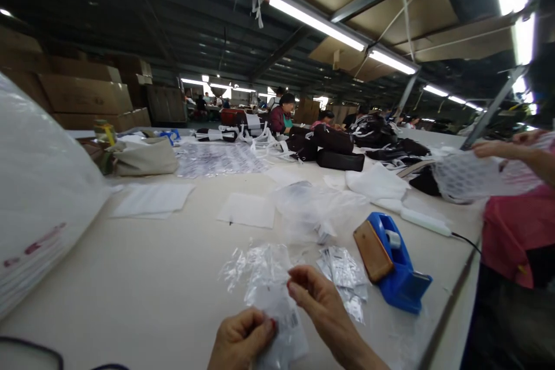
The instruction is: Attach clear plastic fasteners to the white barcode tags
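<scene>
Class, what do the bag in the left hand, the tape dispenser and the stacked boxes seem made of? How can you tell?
Bag: probably thin, faintly shiny plastic film; milky, translucent, creased.
Tape dispenser: likely smooth, hard plastic, given its uniform blue, moulded-looking body.
Boxes: apparently matt cardboard; dull brown, flat sides.

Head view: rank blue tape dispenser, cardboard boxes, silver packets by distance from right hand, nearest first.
From the right hand:
1. Silver packets: just to its right.
2. Blue tape dispenser: further right.
3. Cardboard boxes: far back left.
</scene>
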The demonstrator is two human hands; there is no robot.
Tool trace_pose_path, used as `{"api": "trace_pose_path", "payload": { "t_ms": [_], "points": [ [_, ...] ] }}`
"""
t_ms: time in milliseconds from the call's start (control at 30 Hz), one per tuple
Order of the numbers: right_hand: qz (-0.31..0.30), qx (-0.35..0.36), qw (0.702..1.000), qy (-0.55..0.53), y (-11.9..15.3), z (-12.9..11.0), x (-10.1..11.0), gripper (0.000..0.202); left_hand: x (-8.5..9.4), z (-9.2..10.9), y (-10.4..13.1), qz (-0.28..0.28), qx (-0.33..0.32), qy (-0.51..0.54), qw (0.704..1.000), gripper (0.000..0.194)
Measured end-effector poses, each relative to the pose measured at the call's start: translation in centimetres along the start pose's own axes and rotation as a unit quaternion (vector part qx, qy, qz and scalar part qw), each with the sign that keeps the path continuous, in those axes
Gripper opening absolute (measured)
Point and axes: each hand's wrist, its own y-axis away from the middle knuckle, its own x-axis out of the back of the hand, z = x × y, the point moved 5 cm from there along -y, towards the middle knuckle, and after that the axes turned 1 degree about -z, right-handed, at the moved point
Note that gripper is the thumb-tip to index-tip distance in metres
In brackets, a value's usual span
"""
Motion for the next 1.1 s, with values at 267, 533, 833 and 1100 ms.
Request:
{"api": "trace_pose_path", "payload": {
  "t_ms": [267,533,833,1100],
  "points": [
    [0.01,0.057,0.994,0.091,2.4,1.0,-1.1,0.026,-0.4,0.1,0.2,0.006,-0.017,0.001,1.0,0.043],
    [-0.023,-0.044,0.998,-0.047,2.1,3.1,-1.7,0.03,-0.3,0.0,0.3,0.02,-0.019,-0.027,0.999,0.045],
    [-0.014,-0.109,0.988,-0.107,2.1,4.0,-1.7,0.029,-0.5,0.5,0.8,0.039,-0.038,-0.024,0.998,0.045],
    [0.014,-0.03,0.999,-0.017,2.5,2.1,-0.6,0.026,-0.6,2.0,1.3,-0.002,-0.057,0.001,0.998,0.038]
  ]
}}
